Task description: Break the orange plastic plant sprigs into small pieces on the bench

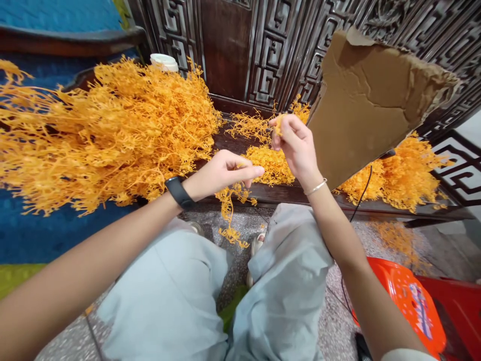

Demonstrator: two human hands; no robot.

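Observation:
My left hand, with a black band on its wrist, is closed around an orange sprig that hangs below the fingers. Pinched in the fingertips of my right hand is a small orange piece. Under and between the hands, a low pile of orange bits lies on the dark wooden ledge. Thin bare-looking orange stems are spread behind it. A large heap of branching orange sprigs fills the left side.
A brown cardboard sheet stands tilted at the right, beside more orange bunches. A white round container is behind the large heap. A red-orange stool is at the lower right. Carved dark wood rises at the back.

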